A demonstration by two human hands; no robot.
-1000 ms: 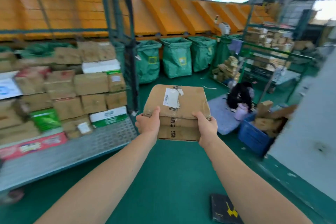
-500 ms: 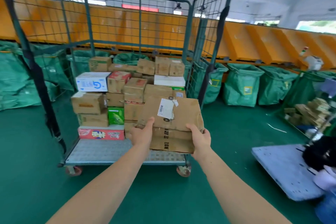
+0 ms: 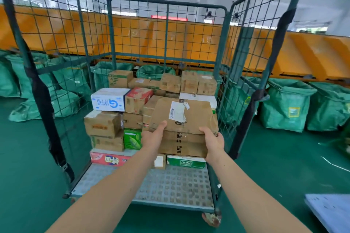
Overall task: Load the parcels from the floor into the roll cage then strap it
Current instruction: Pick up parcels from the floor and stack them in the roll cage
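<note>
Clamping it from both sides, the left hand point(image 3: 152, 138) and right hand point(image 3: 214, 143) are holding the box point(image 3: 181, 119). The cage point(image 3: 166, 4) is now looming closer, its parcels point(image 3: 103, 123) stacked just beyond the grip, so placing it is probably next.

roll cage point(image 3: 223, 47): green wire grid
held parcel point(image 3: 186, 121): brown, white label
floor point(image 3: 28, 176): green
sacks point(image 3: 286, 104): green

parcel sorting depot | orange chutes point(image 3: 295, 53) | green sacks point(image 3: 286, 106) | roll cage point(image 3: 244, 47) of cartons point(image 3: 103, 123)
</note>
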